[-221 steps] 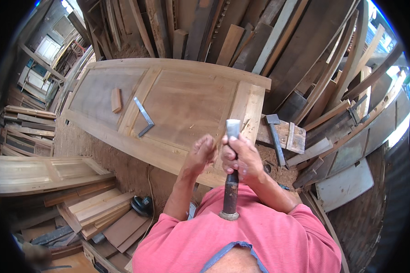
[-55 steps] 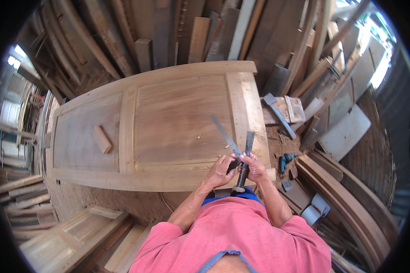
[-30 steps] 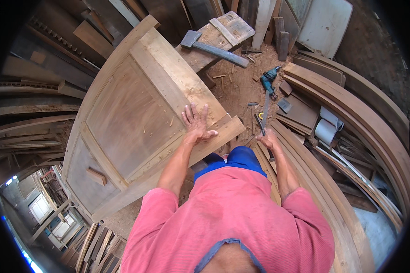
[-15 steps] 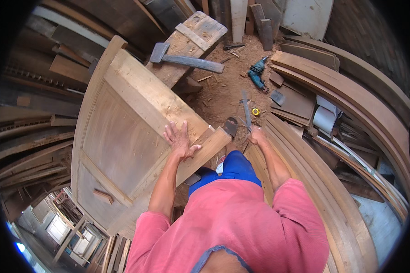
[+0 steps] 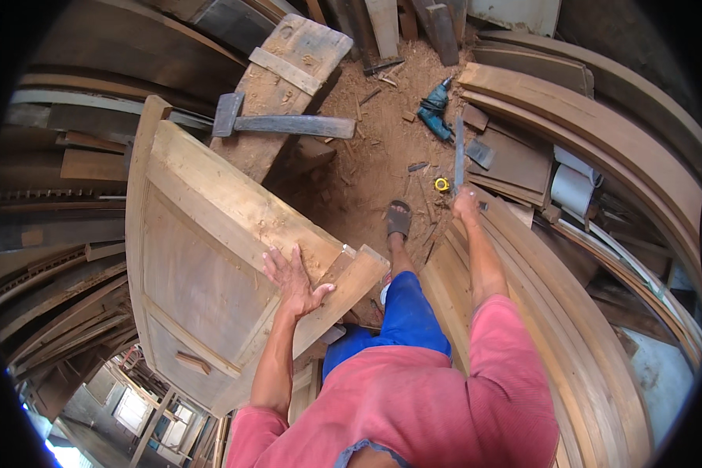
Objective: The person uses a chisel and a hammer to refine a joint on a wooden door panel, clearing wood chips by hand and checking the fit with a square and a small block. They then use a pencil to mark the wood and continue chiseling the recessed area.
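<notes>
My left hand (image 5: 290,282) lies with fingers spread on the wooden frame of a panelled door (image 5: 199,234), near its right corner. Scattered shavings cover the frame's pale edge. On my right, my right hand (image 5: 466,204) is closed around a long, flat grey metal blade (image 5: 459,152) that points away from me. Its exact kind is unclear, because my fingers hide the near end. A yellow tape measure (image 5: 442,184) lies on the floor just left of that hand. Beyond it rests a teal power drill (image 5: 435,111).
A wooden mallet (image 5: 296,125) lies across a rough bench (image 5: 277,90) past the door. Stacked curved boards (image 5: 569,117) and long planks (image 5: 554,312) line my right side. Lumber (image 5: 62,234) fills the left. Shavings litter the floor (image 5: 374,164); my sandalled foot (image 5: 398,218) stands there.
My right hand has moved forward and right with the blade, which now points past the tape measure toward the drill. My left hand stays spread on the door frame. The view has shifted.
</notes>
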A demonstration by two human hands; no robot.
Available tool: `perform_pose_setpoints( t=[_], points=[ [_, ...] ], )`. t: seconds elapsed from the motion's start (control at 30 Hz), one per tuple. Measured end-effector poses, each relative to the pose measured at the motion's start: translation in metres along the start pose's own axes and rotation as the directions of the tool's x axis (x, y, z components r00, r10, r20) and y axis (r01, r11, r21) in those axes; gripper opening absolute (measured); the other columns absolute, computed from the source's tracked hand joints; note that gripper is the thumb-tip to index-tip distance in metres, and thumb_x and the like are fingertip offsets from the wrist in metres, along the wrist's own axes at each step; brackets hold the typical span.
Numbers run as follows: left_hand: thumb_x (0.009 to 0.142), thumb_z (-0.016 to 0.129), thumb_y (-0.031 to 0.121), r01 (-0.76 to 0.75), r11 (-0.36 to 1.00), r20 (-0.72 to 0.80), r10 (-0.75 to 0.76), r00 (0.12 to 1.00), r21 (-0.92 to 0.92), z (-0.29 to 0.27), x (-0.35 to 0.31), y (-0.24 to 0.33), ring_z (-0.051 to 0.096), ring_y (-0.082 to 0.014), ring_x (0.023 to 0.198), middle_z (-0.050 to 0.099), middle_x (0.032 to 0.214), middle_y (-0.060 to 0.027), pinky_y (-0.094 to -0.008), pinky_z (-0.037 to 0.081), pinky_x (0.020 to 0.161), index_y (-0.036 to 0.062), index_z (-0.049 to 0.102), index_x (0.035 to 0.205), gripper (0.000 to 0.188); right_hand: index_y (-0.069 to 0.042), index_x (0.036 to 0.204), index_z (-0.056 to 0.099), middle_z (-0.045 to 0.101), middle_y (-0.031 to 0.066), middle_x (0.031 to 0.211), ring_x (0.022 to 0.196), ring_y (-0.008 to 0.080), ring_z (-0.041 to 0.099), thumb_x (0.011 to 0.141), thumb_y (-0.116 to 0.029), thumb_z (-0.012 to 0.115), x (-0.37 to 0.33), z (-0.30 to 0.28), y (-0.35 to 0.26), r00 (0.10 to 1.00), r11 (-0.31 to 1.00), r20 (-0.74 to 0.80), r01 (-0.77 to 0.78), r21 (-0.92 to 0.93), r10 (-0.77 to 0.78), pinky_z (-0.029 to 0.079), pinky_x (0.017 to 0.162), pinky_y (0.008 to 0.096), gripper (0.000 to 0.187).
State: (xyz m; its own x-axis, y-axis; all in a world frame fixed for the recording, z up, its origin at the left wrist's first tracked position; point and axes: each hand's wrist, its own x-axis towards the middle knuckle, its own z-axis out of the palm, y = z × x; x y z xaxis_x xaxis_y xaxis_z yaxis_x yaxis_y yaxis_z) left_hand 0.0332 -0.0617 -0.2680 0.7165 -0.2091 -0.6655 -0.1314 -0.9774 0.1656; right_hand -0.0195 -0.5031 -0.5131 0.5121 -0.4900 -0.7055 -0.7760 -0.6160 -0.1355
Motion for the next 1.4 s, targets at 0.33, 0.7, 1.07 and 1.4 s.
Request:
perform_pose_setpoints(
  t=[0.33, 0.7, 1.07, 1.4],
  points=[
    [0.063, 0.081, 0.059, -0.046, 0.999, -0.05, 0.046, 0.998, -0.016, 0.002, 0.003, -0.001, -0.017, -0.0561, 0.141, -0.018, 0.152, -0.0389, -0.0664, -0.005, 0.111, 0.0095, 0.002, 0.155, 0.131, -0.006, 0.116, 0.063, 0.063, 0.0234, 0.12, 0.115, 0.0417, 0.059, 0.089, -0.025, 0.056, 0.025, -0.003, 0.01, 0.974, 0.974, 0.026, -0.225, 0.015, 0.225, 0.05, 0.093, 0.0502, 0.033],
    [0.071, 0.077, 0.057, -0.099, 0.995, -0.06, 0.101, 0.993, 0.031, 0.014, -0.001, -0.017, -0.017, -0.0576, 0.14, -0.019, 0.15, -0.0411, -0.0666, -0.005, 0.111, 0.0065, 0.002, 0.155, 0.124, -0.012, 0.128, 0.057, 0.061, 0.025, 0.122, 0.115, 0.0432, 0.059, 0.088, -0.016, 0.053, 0.005, 0.009, -0.021, 0.965, 0.983, 0.194, -0.183, 0.004, 0.179, 0.049, 0.095, 0.0497, 0.04],
    [0.086, 0.063, 0.046, -0.085, 0.996, -0.02, 0.085, 0.996, 0.034, 0.003, 0.004, -0.004, -0.023, -0.0556, 0.14, -0.018, 0.15, -0.0422, -0.0649, -0.013, 0.11, 0.0051, 0.007, 0.155, 0.098, -0.003, 0.121, 0.061, 0.066, 0.0234, 0.112, 0.106, 0.0364, 0.063, 0.088, -0.028, 0.063, -0.017, -0.049, -0.083, 0.921, 0.891, -0.217, 0.374, 0.257, -0.324, 0.049, 0.092, 0.0435, 0.042],
    [0.088, 0.063, 0.046, -0.083, 0.994, -0.151, 0.071, 0.986, -0.073, 0.005, -0.002, -0.007, -0.022, -0.0537, 0.141, -0.013, 0.155, -0.036, -0.0656, -0.014, 0.109, 0.0151, 0.013, 0.156, 0.09, -0.011, 0.135, 0.052, 0.045, 0.0219, 0.137, 0.124, 0.0394, 0.045, 0.082, -0.024, 0.071, -0.282, -0.034, -0.211, 0.686, 0.716, -0.34, 0.697, 0.052, -0.643, 0.038, 0.104, 0.0493, 0.057]
  ],
)
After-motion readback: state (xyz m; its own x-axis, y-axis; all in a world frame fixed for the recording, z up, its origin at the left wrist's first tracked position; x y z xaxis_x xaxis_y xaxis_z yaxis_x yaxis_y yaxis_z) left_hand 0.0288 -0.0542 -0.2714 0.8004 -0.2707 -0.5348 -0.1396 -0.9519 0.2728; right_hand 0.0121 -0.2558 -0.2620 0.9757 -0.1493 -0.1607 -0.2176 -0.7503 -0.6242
